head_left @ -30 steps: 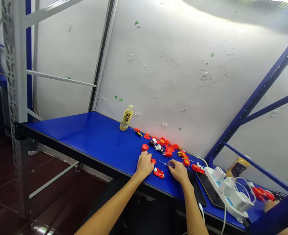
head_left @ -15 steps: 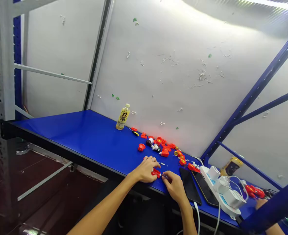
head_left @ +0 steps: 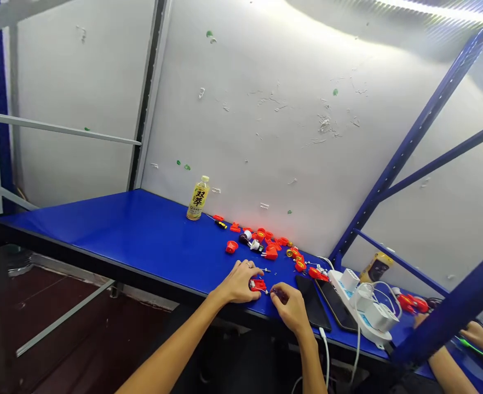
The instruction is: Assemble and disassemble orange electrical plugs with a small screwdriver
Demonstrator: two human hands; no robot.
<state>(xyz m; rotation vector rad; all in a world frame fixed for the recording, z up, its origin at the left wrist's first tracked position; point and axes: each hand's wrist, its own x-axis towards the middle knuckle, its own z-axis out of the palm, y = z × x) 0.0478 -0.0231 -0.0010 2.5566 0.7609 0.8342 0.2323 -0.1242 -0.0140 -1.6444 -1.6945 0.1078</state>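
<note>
My left hand [head_left: 238,282] rests near the front edge of the blue table, fingers closed around a small open red plastic housing [head_left: 258,285] with a whitish piece in it. Just to its right, my right hand [head_left: 291,307] has its fingers curled and pinched on a small, dark purplish, see-through thing [head_left: 278,295], mostly hidden by the fingers. Its kind cannot be made out. A small whitish bit shows between the two hands. Beyond my left fingers lies a thin small piece [head_left: 267,270] on the table.
Loose red and white plastic parts [head_left: 270,252] lie along the wall with a screwdriver [head_left: 220,224] and a drink bottle [head_left: 198,198]. To the right are two phones [head_left: 312,306] and a power strip [head_left: 379,331] with chargers. Another person's hands [head_left: 477,335] are beyond a blue post [head_left: 450,306].
The view has shifted slightly to the right. My right hand has drawn a little away from the red housing, which has turned and shows more of its inside in my left hand.
</note>
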